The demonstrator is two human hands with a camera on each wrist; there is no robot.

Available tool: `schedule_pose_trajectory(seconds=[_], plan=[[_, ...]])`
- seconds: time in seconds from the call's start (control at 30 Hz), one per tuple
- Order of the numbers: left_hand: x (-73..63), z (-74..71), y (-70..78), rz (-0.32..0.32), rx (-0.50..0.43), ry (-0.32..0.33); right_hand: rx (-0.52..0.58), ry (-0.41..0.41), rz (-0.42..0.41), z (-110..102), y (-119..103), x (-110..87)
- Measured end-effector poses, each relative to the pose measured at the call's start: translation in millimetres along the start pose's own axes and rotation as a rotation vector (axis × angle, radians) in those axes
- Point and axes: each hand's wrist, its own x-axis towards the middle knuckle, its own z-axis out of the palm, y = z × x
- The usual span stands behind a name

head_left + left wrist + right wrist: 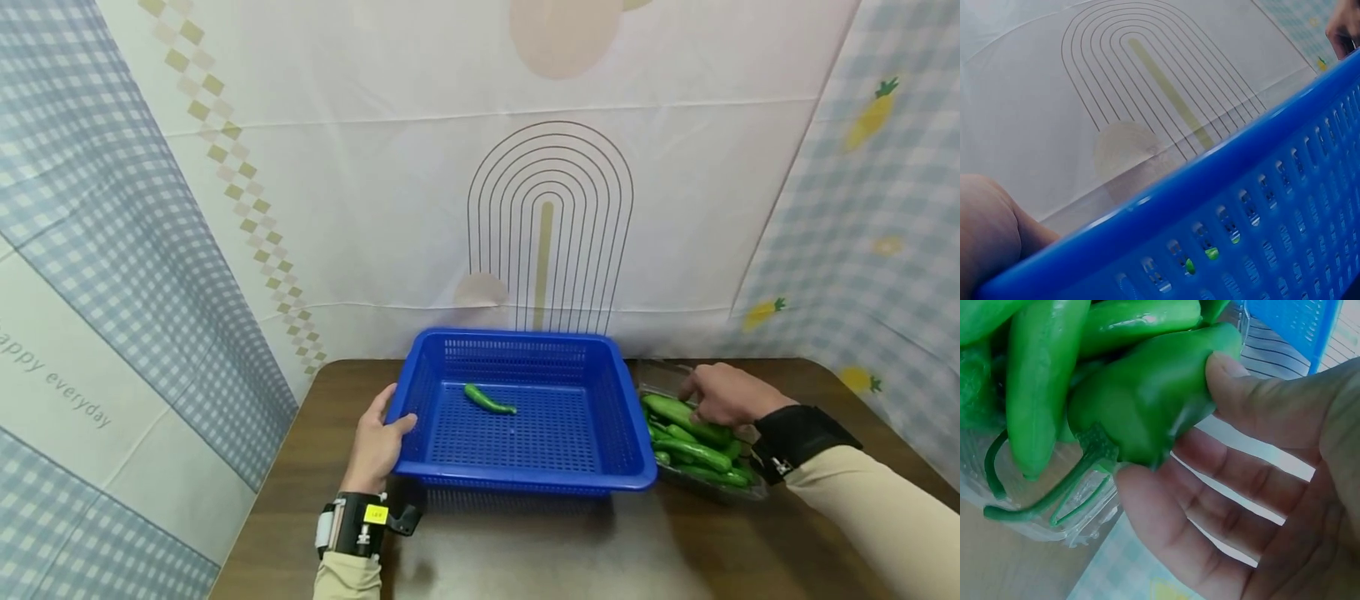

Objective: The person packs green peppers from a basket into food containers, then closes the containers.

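Observation:
My left hand [377, 442] grips the left rim of a blue plastic basket [525, 477], its thumb over the edge and its fingers along the outside. Inside the basket lies one slim, curved green chili pepper [487, 400]. To the right, my right hand [727, 395] is at a clear plastic box [720, 490] filled with green peppers [693, 454]. The right wrist view shows its thumb and fingers holding a broad, glossy green pepper [1154, 394] with a long curved stem, still against the others. In the left wrist view, the basket's slotted side hides most of the inside.
Both containers stand on a brown wooden table [288, 500], with the box close beside the basket's right wall. A patterned white cloth [390, 208] hangs directly behind them. Blue checked cloth [150, 167] borders the left side, and more hangs at the right.

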Motion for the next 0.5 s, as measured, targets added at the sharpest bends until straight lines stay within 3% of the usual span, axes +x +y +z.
schedule_pose_trajectory(seconds=[0.37, 0.5], plan=[[2.1, 3.0, -0.9, -0.002, 0.012, -0.014, 0.012, 0.011, 0.007, 2.8, 8.4, -3.1], [2.6, 3.0, -1.6, -0.003, 0.005, -0.023, 0.102, -0.022, 0.029, -0.5, 13.4, -8.7]])
